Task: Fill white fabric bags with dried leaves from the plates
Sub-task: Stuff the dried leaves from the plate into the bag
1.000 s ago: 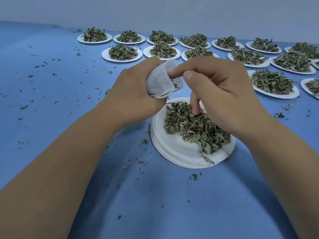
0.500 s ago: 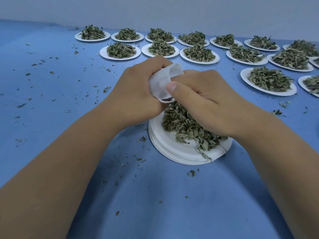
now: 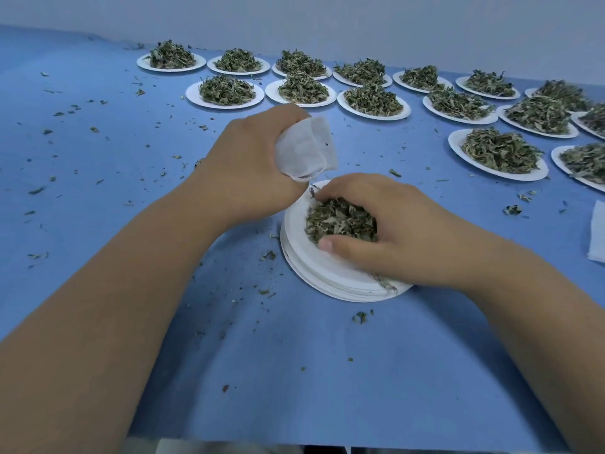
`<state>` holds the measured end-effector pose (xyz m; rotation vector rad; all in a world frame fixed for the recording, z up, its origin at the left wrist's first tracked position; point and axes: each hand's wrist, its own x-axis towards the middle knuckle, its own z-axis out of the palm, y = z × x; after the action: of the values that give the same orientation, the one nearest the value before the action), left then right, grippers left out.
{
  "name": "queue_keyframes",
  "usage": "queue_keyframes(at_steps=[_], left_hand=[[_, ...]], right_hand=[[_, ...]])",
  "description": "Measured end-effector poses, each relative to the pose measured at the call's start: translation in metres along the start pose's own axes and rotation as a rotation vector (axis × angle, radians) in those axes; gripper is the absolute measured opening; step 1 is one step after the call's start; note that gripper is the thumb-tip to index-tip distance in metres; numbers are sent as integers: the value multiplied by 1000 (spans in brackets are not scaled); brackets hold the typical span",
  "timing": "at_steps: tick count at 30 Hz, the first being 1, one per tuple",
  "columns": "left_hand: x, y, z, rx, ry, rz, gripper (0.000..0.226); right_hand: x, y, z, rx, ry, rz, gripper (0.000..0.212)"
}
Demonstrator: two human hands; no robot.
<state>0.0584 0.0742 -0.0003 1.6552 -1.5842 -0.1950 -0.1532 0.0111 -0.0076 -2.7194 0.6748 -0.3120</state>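
Head view: a stack of white plates sits mid-table on the blue cloth, with a heap of dried leaves on its top plate. The right hand lies on that heap, its fingers and thumb curled round a bunch of leaves. Just beyond the stack's far-left rim the left hand clenches a white fabric bag, held above the cloth. The bag's open end seems to face the stack, though what is inside cannot be made out. Well behind the stack, two rows of plates heaped with leaves run across the table. Far right of the stack, a white sheet shows at the frame edge. Leaf crumbs are scattered around the stack.
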Motion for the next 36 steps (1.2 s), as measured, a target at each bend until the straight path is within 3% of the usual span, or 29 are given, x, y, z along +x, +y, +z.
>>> queue_keyframes(at_steps=[4, 12, 18, 23, 32, 36], left_hand=[[-1, -2, 0, 29, -44, -6, 43], [1, -9, -7, 207, -54, 3, 40], [1, -7, -5, 228, -59, 26, 41], [0, -7, -1, 230, -52, 50, 45], [3, -4, 2, 219, -23, -42, 29], [2, -2, 1, 188, -65, -32, 29]], right_hand=[[3, 1, 1, 82, 144, 3, 29], [11, 1, -25, 211, 353, 55, 13], [23, -7, -34, 249, 386, 8, 12], [26, -11, -22, 303, 435, -9, 24], [21, -11, -16, 325, 590, -91, 12], [21, -10, -17, 381, 529, -65, 10]])
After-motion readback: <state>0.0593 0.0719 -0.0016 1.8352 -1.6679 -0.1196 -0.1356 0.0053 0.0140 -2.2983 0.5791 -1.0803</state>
